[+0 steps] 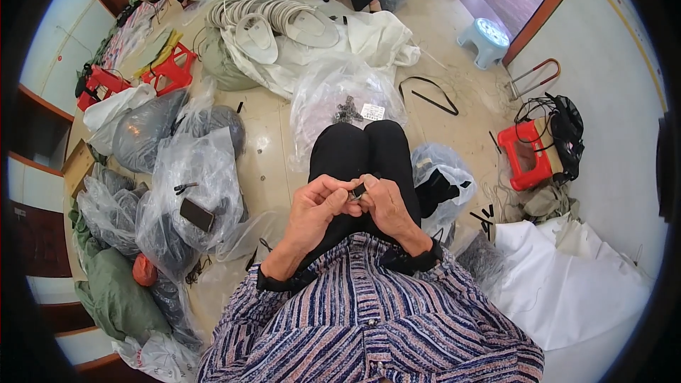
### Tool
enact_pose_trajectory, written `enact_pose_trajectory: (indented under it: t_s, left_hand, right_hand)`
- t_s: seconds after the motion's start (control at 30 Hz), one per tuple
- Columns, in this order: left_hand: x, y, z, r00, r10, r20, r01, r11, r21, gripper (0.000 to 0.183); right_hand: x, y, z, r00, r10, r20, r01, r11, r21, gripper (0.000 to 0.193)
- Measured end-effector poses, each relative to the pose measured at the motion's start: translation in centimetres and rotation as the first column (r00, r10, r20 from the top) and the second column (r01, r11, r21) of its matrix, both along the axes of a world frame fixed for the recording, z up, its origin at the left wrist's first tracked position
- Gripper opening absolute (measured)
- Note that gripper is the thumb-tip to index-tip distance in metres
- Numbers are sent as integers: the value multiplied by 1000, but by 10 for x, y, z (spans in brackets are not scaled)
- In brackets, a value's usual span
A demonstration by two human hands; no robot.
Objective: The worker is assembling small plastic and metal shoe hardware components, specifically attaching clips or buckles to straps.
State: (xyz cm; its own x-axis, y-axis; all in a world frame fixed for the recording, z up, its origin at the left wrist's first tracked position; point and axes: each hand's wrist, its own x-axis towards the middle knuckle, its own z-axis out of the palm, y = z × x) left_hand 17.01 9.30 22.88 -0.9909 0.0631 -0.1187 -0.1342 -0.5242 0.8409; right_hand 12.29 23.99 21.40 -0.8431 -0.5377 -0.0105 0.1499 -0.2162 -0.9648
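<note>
L hand point(312, 207) & R hand point(386, 207) meet over the lap point(342, 152), both grips pinching a small dark piece point(360, 190) btwn fingertips. Clear bag point(309, 124) w/ dark bits point(347, 109) (in or on, can't tell) lies on floor point(267, 159), just past knees. Phone point(197, 215) on plastic bag point(203, 170) twd floor's L edge; blue stool point(484, 41) nr its far R corner.
</note>
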Motion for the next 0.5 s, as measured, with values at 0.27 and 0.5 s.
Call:
enact_pose_trajectory:
  t_s: [0.27, 0.5]
  left_hand:
    - [2, -4, -6, 996, -55, 72, 57, 998, -28, 20]
    - [-2, -7, -12, 989, -138, 49, 130, 983, 130, 20]
  right_hand:
    - [2, -3, -6, 977, -75, -198, 120, 966, 227, 38]
    - [1, -1, 1, 991, -49, 124, 44, 998, 43, 34]
